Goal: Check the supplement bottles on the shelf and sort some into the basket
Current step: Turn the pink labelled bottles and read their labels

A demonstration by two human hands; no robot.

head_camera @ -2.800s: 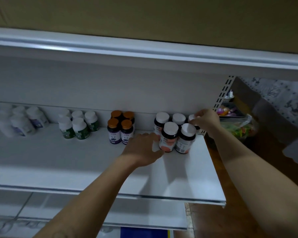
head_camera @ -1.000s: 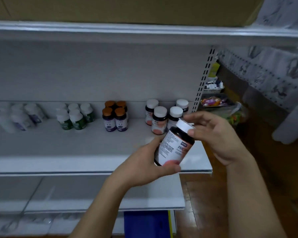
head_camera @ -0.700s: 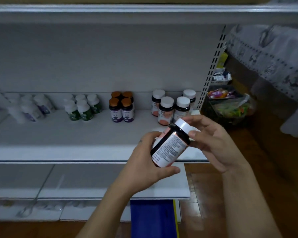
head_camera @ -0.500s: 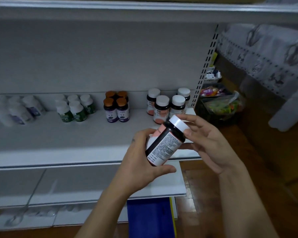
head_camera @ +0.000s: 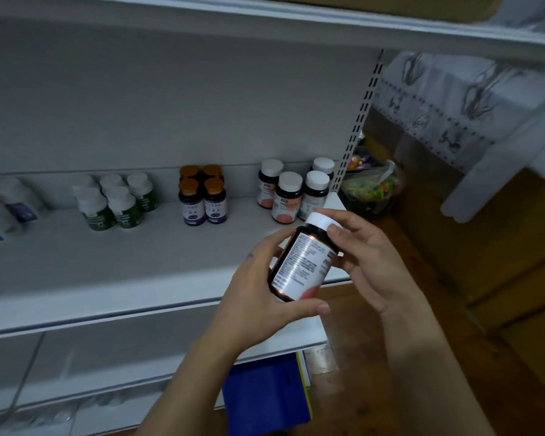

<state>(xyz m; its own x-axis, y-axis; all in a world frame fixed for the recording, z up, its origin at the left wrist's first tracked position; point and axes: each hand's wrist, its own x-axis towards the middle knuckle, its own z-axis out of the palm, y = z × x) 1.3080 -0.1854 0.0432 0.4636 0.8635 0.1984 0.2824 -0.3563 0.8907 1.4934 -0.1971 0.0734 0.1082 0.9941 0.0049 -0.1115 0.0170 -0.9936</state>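
While the white shelf (head_camera: 76, 272) fills the left and middle of the frame, its stock stands along the back in clusters by kind. There are pale bottles (head_camera: 10, 202) at far left, then green bottles (head_camera: 117, 204), then purple bottles (head_camera: 202, 201) with orange caps. Four dark bottles (head_camera: 288, 199) with white caps stand at the right end. They are probably grouped this way so each sort can be checked in turn. At bottom centre a blue thing (head_camera: 265, 394) shows under the shelf; I cannot tell whether it is the basket. Right of centre, both hands hold one bottle (head_camera: 302, 265) in the air, in front of the shelf edge. The left hand (head_camera: 255, 300) wraps its body from below, thumb across the base, keeping it tilted. The right hand (head_camera: 372, 259) pinches the cap (head_camera: 320, 220) with its fingertips. The label's fine print faces the camera, so this looks like the reading step, and the cap grip likely serves to turn the bottle.
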